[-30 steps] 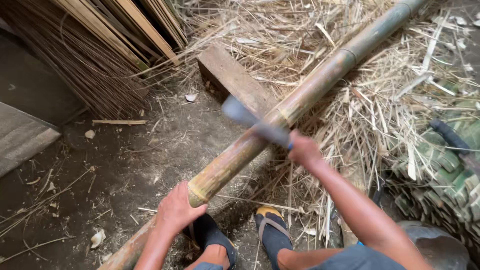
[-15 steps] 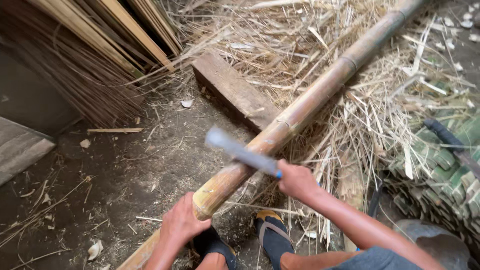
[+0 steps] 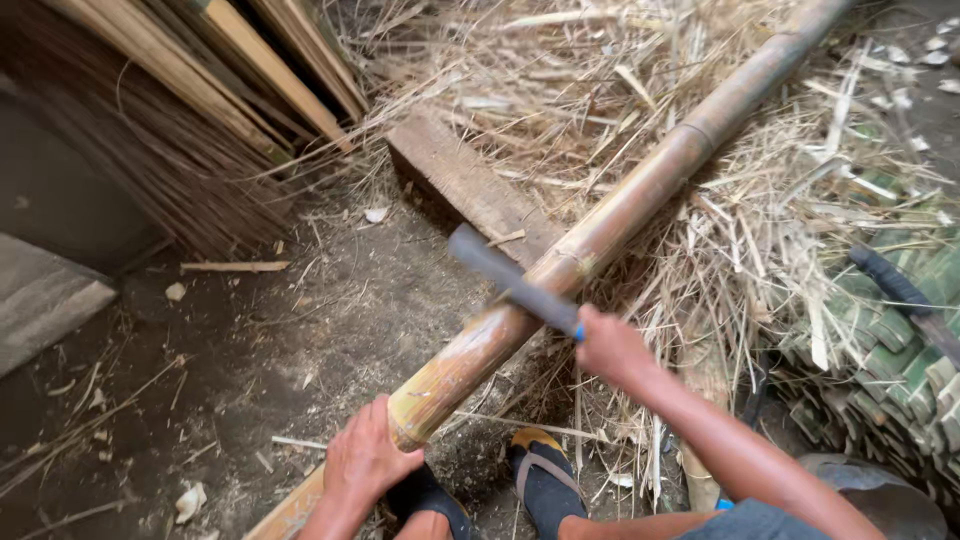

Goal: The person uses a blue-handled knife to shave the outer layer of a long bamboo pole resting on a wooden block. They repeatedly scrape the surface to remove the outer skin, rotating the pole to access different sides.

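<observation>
Your left hand [image 3: 362, 462] closes around the cut end of a long bamboo pole [image 3: 610, 225], which slants up across a wooden block [image 3: 470, 185] and heaped dry shavings [image 3: 620, 90]. Your right hand [image 3: 612, 347] wraps tight around a dark-bladed knife [image 3: 510, 282], its blade crossing the pole.

- Bamboo pole [image 3: 640, 195]: long, thick, yellow-brown with green tinges and dark ringed nodes; lies slanting from the upper right down to its cut near end at lower centre, resting across a wooden block.
- Blade [image 3: 510, 280]: flat, dull grey, motion-blurred; angled across the pole, just above its near section.
</observation>
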